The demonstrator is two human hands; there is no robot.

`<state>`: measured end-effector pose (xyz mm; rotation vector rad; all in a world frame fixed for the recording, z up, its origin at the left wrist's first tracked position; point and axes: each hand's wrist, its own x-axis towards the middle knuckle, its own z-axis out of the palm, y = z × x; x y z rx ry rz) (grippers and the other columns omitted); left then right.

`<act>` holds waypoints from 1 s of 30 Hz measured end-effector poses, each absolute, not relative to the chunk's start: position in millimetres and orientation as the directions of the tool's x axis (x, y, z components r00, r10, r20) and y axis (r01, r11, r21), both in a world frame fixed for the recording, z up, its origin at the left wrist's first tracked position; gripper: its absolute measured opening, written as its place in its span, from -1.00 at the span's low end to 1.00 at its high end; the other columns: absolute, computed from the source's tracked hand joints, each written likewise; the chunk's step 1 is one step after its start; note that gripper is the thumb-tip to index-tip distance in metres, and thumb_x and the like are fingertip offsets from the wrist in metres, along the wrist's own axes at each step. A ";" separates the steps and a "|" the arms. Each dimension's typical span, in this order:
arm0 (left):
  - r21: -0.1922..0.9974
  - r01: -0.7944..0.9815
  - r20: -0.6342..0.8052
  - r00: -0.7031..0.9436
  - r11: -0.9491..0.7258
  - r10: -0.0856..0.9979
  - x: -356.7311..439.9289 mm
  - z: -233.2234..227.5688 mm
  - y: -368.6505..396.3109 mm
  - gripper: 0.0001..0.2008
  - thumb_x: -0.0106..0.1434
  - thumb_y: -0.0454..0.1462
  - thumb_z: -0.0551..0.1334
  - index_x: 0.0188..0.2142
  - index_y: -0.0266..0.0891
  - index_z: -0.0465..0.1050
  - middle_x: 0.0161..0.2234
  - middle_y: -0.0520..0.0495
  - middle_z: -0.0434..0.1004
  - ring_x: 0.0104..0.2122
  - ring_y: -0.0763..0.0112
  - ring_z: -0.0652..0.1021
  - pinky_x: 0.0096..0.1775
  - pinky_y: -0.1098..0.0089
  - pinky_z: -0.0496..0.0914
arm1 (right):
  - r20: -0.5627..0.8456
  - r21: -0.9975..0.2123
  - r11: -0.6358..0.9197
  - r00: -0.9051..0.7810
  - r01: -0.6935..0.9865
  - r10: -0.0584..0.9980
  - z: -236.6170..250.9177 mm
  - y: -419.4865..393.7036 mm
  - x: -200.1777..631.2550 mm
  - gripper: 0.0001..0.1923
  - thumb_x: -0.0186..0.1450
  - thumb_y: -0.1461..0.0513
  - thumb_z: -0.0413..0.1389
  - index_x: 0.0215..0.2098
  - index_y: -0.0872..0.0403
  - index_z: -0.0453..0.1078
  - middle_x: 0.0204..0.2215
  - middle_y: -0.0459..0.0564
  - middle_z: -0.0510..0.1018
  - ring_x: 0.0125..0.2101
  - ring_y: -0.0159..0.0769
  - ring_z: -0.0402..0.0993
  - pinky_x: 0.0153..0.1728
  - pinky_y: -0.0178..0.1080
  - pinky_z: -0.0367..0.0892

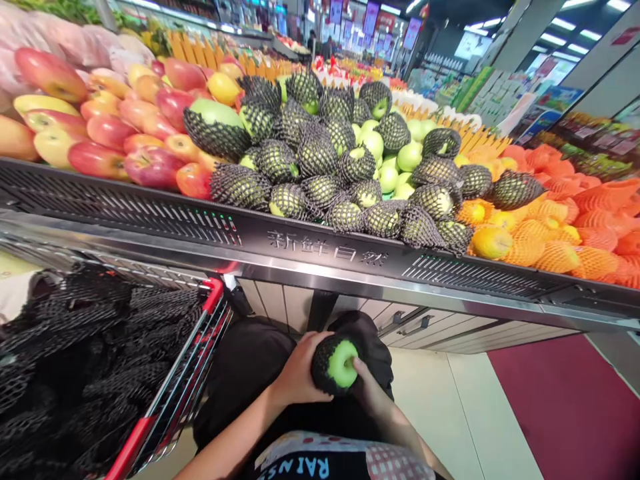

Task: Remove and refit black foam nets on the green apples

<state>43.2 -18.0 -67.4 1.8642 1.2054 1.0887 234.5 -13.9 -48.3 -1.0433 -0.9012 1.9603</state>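
Note:
A green apple [342,364] in a black foam net [323,368] is held between both my hands, low over my lap. My left hand [304,371] wraps the netted side, its fingers partly hidden behind the fruit. On the other side my right hand [371,385] grips the apple, the thumb on the bare green top near the stem hollow. Above, on the display stand, lie several netted green apples [317,150] and a group of bare green apples [389,179].
Red and yellow apples [107,130] fill the stand's left part; orange-netted fruit [543,233] lies right. The stand's black front rail [310,243] runs across in front of me. A shopping cart [165,393] with black foam nets [75,353] stands at my left.

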 end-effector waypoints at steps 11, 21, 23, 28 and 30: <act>0.872 0.410 0.240 0.121 -0.268 0.963 45.0 -94.6 -17.8 0.04 -0.22 -0.26 0.49 0.25 -0.05 0.09 0.12 -0.26 0.51 0.07 -0.14 0.56 0.08 -0.03 0.50 | 0.088 -0.996 0.073 -0.440 -0.050 0.893 -25.6 5.1 231.7 0.20 -0.21 -0.05 0.53 0.34 -0.12 0.20 0.29 0.12 0.36 0.27 0.14 0.29 0.30 0.08 0.16; 0.763 0.569 0.269 0.153 -0.308 0.951 30.2 -62.6 -5.6 -0.17 0.39 -0.21 0.14 0.45 0.07 -0.40 0.47 -0.20 -0.15 0.42 0.02 0.07 0.32 -0.07 0.21 | 0.656 -0.722 0.650 -0.064 0.236 0.752 81.5 97.2 241.0 -0.29 0.14 -0.07 0.24 0.18 -0.01 0.23 0.03 0.12 0.47 0.02 0.02 0.47 0.05 0.03 0.41; 0.741 0.598 0.294 0.120 -0.306 0.948 18.7 -56.0 0.2 -0.23 0.41 -0.20 0.11 0.44 0.09 -0.36 0.46 -0.19 -0.13 0.41 0.03 0.10 0.31 -0.07 0.21 | 0.837 -0.517 0.779 0.022 0.354 0.546 138.3 129.7 247.8 -0.30 0.15 -0.04 0.25 0.18 0.00 0.21 0.04 0.10 0.43 0.05 0.02 0.43 0.15 0.09 0.31; 0.687 0.695 0.318 -0.027 -0.210 0.948 -9.4 -48.1 5.6 -0.33 0.42 -0.14 0.10 0.42 0.14 -0.17 0.43 -0.17 -0.05 0.36 -0.01 0.23 0.26 -0.07 0.31 | 0.890 -0.222 0.684 -0.143 0.694 0.434 245.9 225.3 250.3 -0.22 0.15 -0.06 0.28 0.23 0.01 0.18 0.11 0.16 0.37 0.13 0.06 0.32 0.17 0.14 0.25; 0.659 0.732 0.340 -0.083 -0.174 0.937 -24.8 -48.6 2.2 -0.33 0.41 -0.12 0.11 0.42 0.12 -0.14 0.42 -0.18 -0.02 0.35 -0.05 0.26 0.25 -0.10 0.32 | 0.714 -0.193 0.617 -0.322 0.763 0.622 260.9 264.3 245.9 -0.25 0.16 -0.06 0.27 0.21 0.04 0.22 0.11 0.20 0.41 0.08 0.09 0.38 0.10 0.14 0.32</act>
